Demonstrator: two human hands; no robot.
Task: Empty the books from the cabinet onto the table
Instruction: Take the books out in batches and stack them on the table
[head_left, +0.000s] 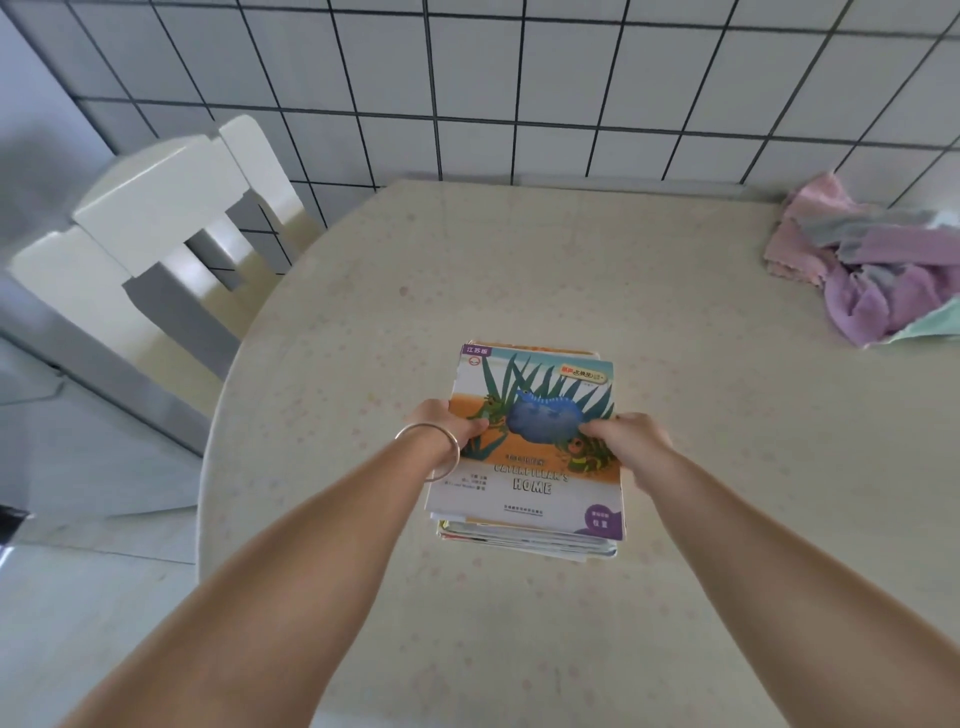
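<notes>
Cabinet not in frame, only the table end of things. Stack of books (530, 457) is over the near-middle of the table (363, 312); can't tell if its underside is touching the top or just above it, lower edge is fanned and slightly blurred. Lower books show only as thin page edges and a sliver of orange cover at the far side, count unreadable. Top cover is glossy, thin paperback: blue caterpillar, green leaves, orange ground, "HOME" legible, line above it partly covered by the wrists. Left hand (447, 423) grips the stack's left edge, thumb on the cover, fingers hidden underneath; thin metal bangle (434, 449) on that wrist. Right hand (631, 441) grips the right edge the same way, fingers curled out of sight. Table is rounded, cream, speckled matte surface. Crumpled soft cloths (862, 270), pink/purple/grey/mint, at far right, cut by frame edge. White slatted chair (156, 228) at left, against tiled wall (519, 78).
</notes>
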